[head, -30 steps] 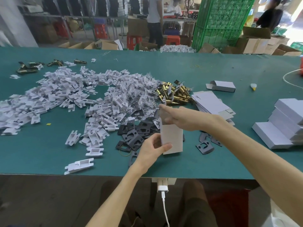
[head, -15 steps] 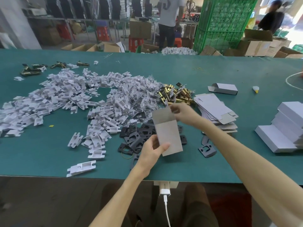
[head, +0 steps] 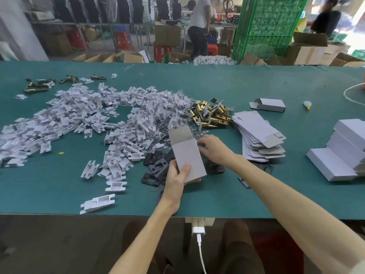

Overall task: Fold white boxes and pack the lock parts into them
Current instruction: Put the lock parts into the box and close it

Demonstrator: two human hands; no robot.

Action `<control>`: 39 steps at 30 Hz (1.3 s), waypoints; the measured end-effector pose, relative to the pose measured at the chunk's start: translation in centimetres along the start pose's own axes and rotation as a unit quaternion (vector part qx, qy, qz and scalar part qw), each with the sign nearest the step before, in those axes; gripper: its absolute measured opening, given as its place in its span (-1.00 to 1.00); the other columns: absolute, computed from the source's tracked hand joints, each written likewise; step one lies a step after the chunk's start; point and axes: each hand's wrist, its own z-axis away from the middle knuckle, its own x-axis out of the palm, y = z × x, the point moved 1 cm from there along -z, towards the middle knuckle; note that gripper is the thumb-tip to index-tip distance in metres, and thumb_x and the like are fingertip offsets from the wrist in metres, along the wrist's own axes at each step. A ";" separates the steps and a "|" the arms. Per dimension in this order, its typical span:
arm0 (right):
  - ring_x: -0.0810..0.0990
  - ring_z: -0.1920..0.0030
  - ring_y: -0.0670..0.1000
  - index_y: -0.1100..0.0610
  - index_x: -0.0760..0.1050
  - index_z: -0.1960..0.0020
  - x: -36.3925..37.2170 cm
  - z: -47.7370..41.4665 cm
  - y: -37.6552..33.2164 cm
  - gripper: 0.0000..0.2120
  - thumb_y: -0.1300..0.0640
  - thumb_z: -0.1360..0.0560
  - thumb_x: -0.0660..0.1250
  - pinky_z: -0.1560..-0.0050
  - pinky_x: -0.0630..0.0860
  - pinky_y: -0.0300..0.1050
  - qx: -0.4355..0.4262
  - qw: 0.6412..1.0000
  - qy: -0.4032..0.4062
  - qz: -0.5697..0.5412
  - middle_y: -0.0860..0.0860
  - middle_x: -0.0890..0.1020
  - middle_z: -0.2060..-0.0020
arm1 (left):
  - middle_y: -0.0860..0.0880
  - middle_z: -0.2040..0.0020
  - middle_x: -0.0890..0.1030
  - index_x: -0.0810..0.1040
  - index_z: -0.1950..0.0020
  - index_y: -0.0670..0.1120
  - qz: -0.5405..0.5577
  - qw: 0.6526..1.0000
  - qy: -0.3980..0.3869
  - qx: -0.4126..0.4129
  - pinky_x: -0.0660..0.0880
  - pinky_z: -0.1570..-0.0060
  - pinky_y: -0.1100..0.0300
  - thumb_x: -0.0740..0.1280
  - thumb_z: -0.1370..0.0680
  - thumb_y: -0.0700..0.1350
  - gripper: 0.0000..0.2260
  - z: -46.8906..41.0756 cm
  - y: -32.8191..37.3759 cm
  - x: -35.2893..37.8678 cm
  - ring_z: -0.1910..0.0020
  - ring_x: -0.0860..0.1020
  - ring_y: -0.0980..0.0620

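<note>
My left hand (head: 177, 176) grips the lower end of a folded white box (head: 187, 157), held upright above the green table (head: 217, 202) with its grey top flap open. My right hand (head: 214, 149) is just right of the box's upper part, fingers curled at its edge; whether they pinch anything is hidden. Below lie black lock plates (head: 158, 169). Brass latch parts (head: 211, 115) and small clear bags (head: 177, 113) are heaped behind the box. A stack of flat box blanks (head: 256, 135) lies to the right.
A wide heap of white plastic inserts (head: 79, 119) covers the left of the table. Finished white boxes (head: 343, 151) are stacked at the far right. One folded box (head: 268, 104) and a small glue bottle (head: 307, 104) lie farther back. People work behind the table.
My right hand has let go of the top flap and dropped to the box's right edge. The flap now stands open. The box has tilted slightly left in my left hand.
</note>
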 end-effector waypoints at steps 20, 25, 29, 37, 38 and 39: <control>0.68 0.10 -0.06 0.18 0.69 -0.07 -7.4 2.1 -6.5 -0.83 0.14 -0.52 0.49 -0.12 0.61 -0.09 -0.041 0.975 0.146 -0.163 0.02 0.73 0.09 | -0.11 -0.20 0.63 0.46 -0.29 -0.06 -0.085 0.996 -0.026 0.017 0.67 0.08 -0.01 0.41 -0.54 0.07 -0.62 0.4 0.0 0.3 -0.13 0.65 -0.15; 0.64 0.05 0.01 0.09 0.59 -0.19 -6.2 2.6 -6.5 -0.83 0.12 -0.61 0.38 -0.23 0.43 0.01 -0.080 0.986 0.145 -0.023 -0.02 0.73 0.11 | -0.14 -0.19 0.62 0.46 -0.28 -0.08 -0.078 0.996 -0.033 0.016 0.65 0.10 0.05 0.41 -0.54 0.06 -0.61 0.6 0.1 0.3 -0.12 0.64 -0.18; 0.55 -0.05 0.04 0.08 0.61 -0.14 -5.5 2.9 -5.9 -0.84 0.06 -0.66 0.30 -0.29 0.24 -0.01 -0.117 0.976 0.124 0.132 -0.05 0.71 0.05 | -0.17 -0.21 0.61 0.45 -0.29 -0.09 -0.076 0.996 -0.038 0.011 0.63 0.10 0.07 0.41 -0.54 0.06 -0.59 0.6 0.1 0.4 -0.14 0.62 -0.24; 0.56 -0.01 0.05 0.14 0.63 -0.11 -5.2 3.2 -5.6 -0.87 0.13 -0.60 0.39 -0.18 0.47 0.00 -0.043 0.975 0.219 -0.005 0.03 0.70 0.07 | -0.13 -0.18 0.62 0.46 -0.28 -0.06 -0.081 0.995 -0.051 0.013 0.66 0.06 0.02 0.42 -0.53 0.06 -0.61 0.7 0.2 0.4 -0.12 0.63 -0.16; 0.57 0.01 0.04 0.16 0.63 -0.10 -5.3 3.2 -5.7 -0.88 0.15 -0.59 0.40 -0.12 0.52 0.01 -0.030 0.970 0.237 -0.049 0.04 0.69 0.07 | -0.14 -0.19 0.61 0.46 -0.29 -0.07 -0.082 0.995 -0.053 0.012 0.66 0.05 0.02 0.42 -0.53 0.06 -0.60 0.8 0.2 0.4 -0.13 0.63 -0.16; 0.58 0.03 0.04 0.17 0.62 -0.09 -5.4 3.1 -5.9 -0.88 0.16 -0.58 0.42 -0.09 0.55 0.01 -0.021 0.966 0.246 -0.081 0.05 0.69 0.07 | -0.15 -0.20 0.61 0.45 -0.29 -0.07 -0.082 0.995 -0.053 0.012 0.65 0.05 0.02 0.42 -0.53 0.06 -0.60 0.8 0.2 0.4 -0.13 0.63 -0.16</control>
